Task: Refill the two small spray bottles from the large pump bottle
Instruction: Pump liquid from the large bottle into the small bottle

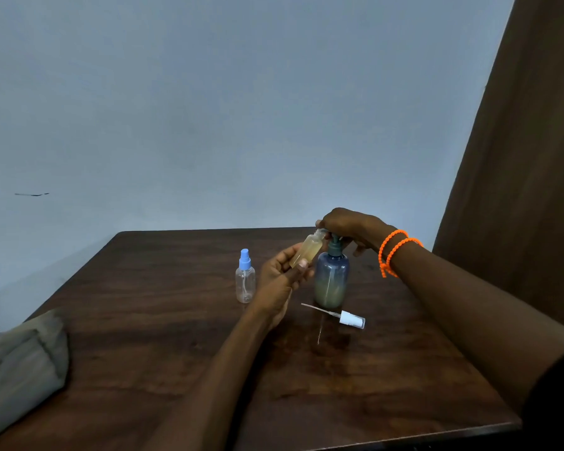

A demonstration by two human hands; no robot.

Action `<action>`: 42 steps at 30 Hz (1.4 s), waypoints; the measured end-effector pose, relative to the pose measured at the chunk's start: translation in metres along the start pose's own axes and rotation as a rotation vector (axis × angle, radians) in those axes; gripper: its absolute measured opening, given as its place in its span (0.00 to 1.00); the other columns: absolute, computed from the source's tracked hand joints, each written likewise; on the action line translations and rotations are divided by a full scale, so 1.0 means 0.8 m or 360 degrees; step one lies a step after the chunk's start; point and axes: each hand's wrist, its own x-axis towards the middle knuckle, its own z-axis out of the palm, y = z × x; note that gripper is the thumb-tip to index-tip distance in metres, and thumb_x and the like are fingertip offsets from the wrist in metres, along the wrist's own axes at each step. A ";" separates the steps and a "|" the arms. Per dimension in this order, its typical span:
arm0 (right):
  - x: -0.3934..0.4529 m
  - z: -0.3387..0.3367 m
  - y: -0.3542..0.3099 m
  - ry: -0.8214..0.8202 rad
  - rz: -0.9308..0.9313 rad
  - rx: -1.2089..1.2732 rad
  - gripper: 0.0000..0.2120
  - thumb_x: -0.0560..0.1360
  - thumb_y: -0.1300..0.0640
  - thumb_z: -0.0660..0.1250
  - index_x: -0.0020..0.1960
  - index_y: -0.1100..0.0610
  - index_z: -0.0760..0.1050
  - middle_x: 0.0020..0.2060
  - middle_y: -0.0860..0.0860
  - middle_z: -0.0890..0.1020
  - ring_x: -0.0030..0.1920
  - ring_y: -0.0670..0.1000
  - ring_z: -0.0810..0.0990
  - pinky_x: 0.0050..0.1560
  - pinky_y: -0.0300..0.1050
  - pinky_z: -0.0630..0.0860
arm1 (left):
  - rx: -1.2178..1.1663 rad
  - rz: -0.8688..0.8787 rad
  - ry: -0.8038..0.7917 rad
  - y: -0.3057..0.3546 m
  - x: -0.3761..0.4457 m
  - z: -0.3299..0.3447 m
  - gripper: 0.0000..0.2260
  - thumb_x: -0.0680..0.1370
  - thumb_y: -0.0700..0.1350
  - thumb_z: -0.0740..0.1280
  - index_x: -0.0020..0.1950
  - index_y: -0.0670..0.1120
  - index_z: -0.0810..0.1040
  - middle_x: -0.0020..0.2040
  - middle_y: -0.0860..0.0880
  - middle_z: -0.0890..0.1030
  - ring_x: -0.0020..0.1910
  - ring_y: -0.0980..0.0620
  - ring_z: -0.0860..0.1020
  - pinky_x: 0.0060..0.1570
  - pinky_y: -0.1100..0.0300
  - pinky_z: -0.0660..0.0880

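Under right hand fingers, curled pressing pump; left hand pinches tilted bottle at spout. First fill under way. Next: cap, then blue sprayer.

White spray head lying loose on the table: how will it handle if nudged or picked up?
The white plastic spray head with clear dip tube lies on its side, so its round cap may roll. It probably weighs little. The thin tube looks bendy; gripping the cap seems safer.

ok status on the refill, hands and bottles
Left hand grips open small bottle, tilted at pump spout. Right hand on pump bottle head. Second bottle capped, looks empty. Loose sprayer on table, not in the way.
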 end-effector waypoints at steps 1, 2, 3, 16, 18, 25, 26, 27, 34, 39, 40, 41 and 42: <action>0.002 0.002 0.001 0.0013 -0.0003 0.0005 0.11 0.80 0.52 0.60 0.51 0.58 0.77 0.47 0.53 0.80 0.51 0.59 0.82 0.61 0.67 0.72 | -0.0008 0.0000 0.0004 0.000 0.000 0.000 0.15 0.79 0.35 0.68 0.65 0.42 0.78 0.61 0.42 0.84 0.62 0.42 0.80 0.65 0.45 0.76; 0.004 0.005 0.004 0.0026 -0.0012 0.0021 0.11 0.80 0.52 0.60 0.51 0.58 0.77 0.46 0.53 0.80 0.50 0.60 0.82 0.61 0.67 0.73 | -0.0013 0.0000 0.0007 0.000 0.001 0.001 0.15 0.79 0.35 0.68 0.65 0.42 0.78 0.61 0.42 0.84 0.62 0.42 0.80 0.65 0.45 0.76; 0.006 0.008 0.006 0.0030 -0.0019 0.0044 0.10 0.80 0.53 0.60 0.49 0.57 0.76 0.44 0.52 0.79 0.49 0.59 0.81 0.61 0.67 0.73 | -0.0013 0.0000 0.0006 0.001 0.001 0.001 0.15 0.79 0.34 0.68 0.65 0.42 0.78 0.61 0.43 0.84 0.62 0.43 0.81 0.64 0.46 0.77; 0.021 0.012 0.014 0.0025 -0.0018 0.0131 0.11 0.78 0.51 0.60 0.44 0.57 0.76 0.41 0.55 0.79 0.45 0.61 0.80 0.58 0.69 0.75 | 0.0007 -0.0027 0.0013 0.002 0.001 -0.002 0.15 0.79 0.35 0.69 0.65 0.43 0.78 0.61 0.43 0.84 0.62 0.44 0.81 0.62 0.49 0.78; 0.020 0.014 0.015 0.0018 -0.0014 0.0135 0.11 0.78 0.51 0.60 0.43 0.56 0.76 0.40 0.55 0.79 0.45 0.61 0.79 0.58 0.69 0.75 | 0.0017 -0.0017 0.0010 0.002 0.001 -0.001 0.14 0.79 0.35 0.68 0.64 0.43 0.79 0.60 0.44 0.84 0.61 0.45 0.82 0.62 0.49 0.78; 0.006 0.001 0.005 -0.0079 0.0060 -0.0009 0.12 0.79 0.50 0.61 0.46 0.57 0.76 0.51 0.57 0.80 0.52 0.62 0.81 0.60 0.68 0.73 | -0.0056 -0.0013 -0.0028 0.005 -0.004 0.003 0.14 0.79 0.34 0.68 0.64 0.43 0.78 0.60 0.44 0.84 0.62 0.45 0.81 0.61 0.51 0.79; 0.011 0.002 0.006 -0.0076 0.0052 0.0000 0.12 0.78 0.49 0.61 0.45 0.57 0.76 0.50 0.57 0.80 0.50 0.62 0.81 0.59 0.68 0.74 | -0.0062 -0.0013 -0.0034 0.007 -0.004 0.004 0.15 0.79 0.34 0.67 0.64 0.43 0.78 0.60 0.44 0.84 0.61 0.45 0.81 0.61 0.51 0.79; 0.016 0.004 0.008 -0.0060 0.0040 0.0027 0.11 0.77 0.49 0.62 0.44 0.57 0.76 0.48 0.57 0.79 0.47 0.61 0.80 0.58 0.69 0.75 | -0.0066 -0.0014 -0.0035 0.007 -0.004 0.004 0.15 0.79 0.34 0.67 0.64 0.43 0.78 0.60 0.44 0.84 0.61 0.45 0.82 0.60 0.51 0.80; 0.027 0.006 0.011 -0.0016 0.0062 0.0090 0.14 0.78 0.47 0.61 0.46 0.57 0.77 0.46 0.58 0.80 0.46 0.62 0.80 0.56 0.67 0.77 | -0.0064 -0.0025 -0.0011 0.005 -0.001 0.003 0.15 0.79 0.33 0.67 0.64 0.43 0.78 0.61 0.43 0.84 0.62 0.44 0.81 0.61 0.50 0.79; 0.024 0.000 0.012 -0.0046 0.0059 0.0081 0.13 0.79 0.49 0.61 0.48 0.58 0.78 0.53 0.60 0.80 0.53 0.63 0.81 0.56 0.68 0.77 | -0.0055 -0.0021 -0.0016 0.002 -0.001 0.003 0.15 0.79 0.34 0.67 0.65 0.42 0.78 0.61 0.42 0.83 0.63 0.43 0.81 0.63 0.48 0.78; 0.024 0.000 0.011 -0.0050 0.0060 0.0075 0.14 0.79 0.48 0.61 0.49 0.58 0.78 0.54 0.60 0.81 0.54 0.63 0.82 0.56 0.68 0.77 | -0.0052 -0.0023 -0.0010 0.002 -0.001 0.003 0.14 0.79 0.34 0.67 0.64 0.42 0.78 0.60 0.43 0.84 0.62 0.44 0.81 0.62 0.49 0.78; 0.025 -0.001 0.011 -0.0052 0.0065 0.0072 0.15 0.79 0.48 0.61 0.50 0.59 0.78 0.54 0.60 0.81 0.54 0.63 0.82 0.56 0.67 0.77 | -0.0050 -0.0024 -0.0008 0.003 -0.001 0.003 0.14 0.79 0.34 0.67 0.64 0.43 0.78 0.60 0.43 0.84 0.61 0.44 0.81 0.62 0.49 0.79; 0.026 -0.001 0.011 -0.0057 0.0065 0.0073 0.16 0.79 0.47 0.61 0.51 0.59 0.78 0.54 0.60 0.81 0.54 0.63 0.82 0.56 0.67 0.77 | -0.0052 -0.0025 -0.0010 0.003 -0.001 0.003 0.14 0.78 0.34 0.68 0.64 0.43 0.78 0.60 0.43 0.84 0.62 0.44 0.81 0.62 0.50 0.79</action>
